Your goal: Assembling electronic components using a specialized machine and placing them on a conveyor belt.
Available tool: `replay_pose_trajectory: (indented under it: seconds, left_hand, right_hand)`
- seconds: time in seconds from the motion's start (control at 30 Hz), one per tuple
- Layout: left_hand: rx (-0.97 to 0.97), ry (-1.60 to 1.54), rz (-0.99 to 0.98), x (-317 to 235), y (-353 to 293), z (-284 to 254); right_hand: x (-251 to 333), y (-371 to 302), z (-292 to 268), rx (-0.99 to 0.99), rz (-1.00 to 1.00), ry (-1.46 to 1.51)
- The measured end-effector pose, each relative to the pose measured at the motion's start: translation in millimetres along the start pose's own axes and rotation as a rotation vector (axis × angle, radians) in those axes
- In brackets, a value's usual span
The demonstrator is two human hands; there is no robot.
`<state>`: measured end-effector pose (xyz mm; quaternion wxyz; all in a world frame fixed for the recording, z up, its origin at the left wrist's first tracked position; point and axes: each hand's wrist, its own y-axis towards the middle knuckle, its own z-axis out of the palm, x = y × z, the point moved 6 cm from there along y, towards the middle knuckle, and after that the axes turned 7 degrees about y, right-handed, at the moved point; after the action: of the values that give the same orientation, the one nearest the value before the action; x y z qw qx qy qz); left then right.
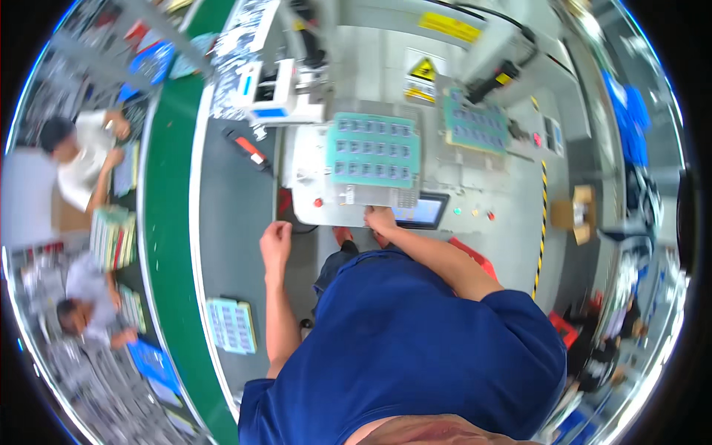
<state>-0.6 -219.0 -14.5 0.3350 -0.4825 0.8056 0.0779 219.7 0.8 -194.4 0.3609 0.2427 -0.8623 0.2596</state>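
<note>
My left hand (276,241) is raised over the gap between the grey bench and the machine, its fingers curled together with nothing visible in them. At the front edge of the white machine table, my right hand (380,219) is closed next to the near edge of a metal fixture plate (371,195). Whatever its fingers grip is hidden. On that plate lies a light-green panel (373,150) with rows of small dark rectangular parts. Beside my right hand is a dark-framed touchscreen (426,211).
A second green panel (475,122) sits at the right under a machine head. A red-and-black tool (251,152) and more panels (231,325) lie on the grey bench. A green conveyor (172,222) runs at left; two people work beyond it. A red button (318,202) is on the machine.
</note>
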Motion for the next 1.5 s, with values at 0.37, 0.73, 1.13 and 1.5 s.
replay_pose_trajectory:
  seconds: [0.37,0.73,1.13,1.5]
  left_hand:
    - [0.274,0.194,-0.334,55.7,-135.0,105.8]
    - [0.087,0.037,-0.704,109.4,-294.9,135.2]
    - [-0.050,-0.169,-0.895,133.7,-369.2,123.6]
    - [-0.199,-0.305,-1.095,198.1,-445.1,115.6]
  right_hand:
    - [-11.4,6.5,-24.2,0.293,0.426,0.478]
    - [6.0,-2.5,-13.8,0.355,0.399,0.485]
    - [-7.8,-59.8,31.2,0.901,0.401,0.258]
    - [19.3,-80.6,167.9,1.219,0.133,-0.119]
